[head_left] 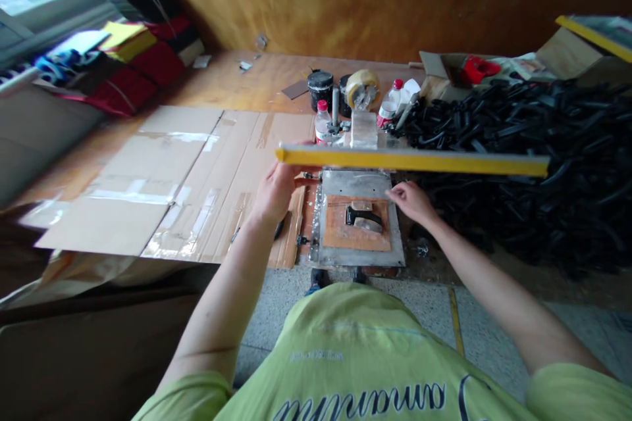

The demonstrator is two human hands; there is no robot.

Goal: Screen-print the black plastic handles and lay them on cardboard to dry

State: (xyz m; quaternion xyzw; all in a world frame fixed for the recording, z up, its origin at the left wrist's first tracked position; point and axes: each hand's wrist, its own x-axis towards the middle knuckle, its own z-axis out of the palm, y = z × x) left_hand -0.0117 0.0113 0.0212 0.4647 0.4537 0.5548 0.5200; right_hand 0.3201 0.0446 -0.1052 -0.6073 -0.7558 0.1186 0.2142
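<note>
So: left hand [277, 192] sits at the left end of a long yellow square-section bar [409, 160], fingers closed up around it, though the bar hides part of the grip. Bar is in the air, above the back edge of a grey steel plate [358, 256]. Long axis runs left to right across the view, near level, right end slightly lower in frame. That end points out over a heap of black rubber strips [553, 164].

Right hand [412, 204] is below the bar and apart from it, near the plate's right side. Fingers [395, 192] are narrow and loosely curled, with nothing visible in them.

On the plate: an orange-brown pad [340, 227] carrying a black angled part [358, 216]; exact type can't be told from this view. Left of the plate lie taped brown cardboard sheets [148, 177]. Behind the bar stand a clear plastic bottle with a red cap [322, 125], a black round tin [320, 89], and a wide roll of tan packing tape [363, 89].
</note>
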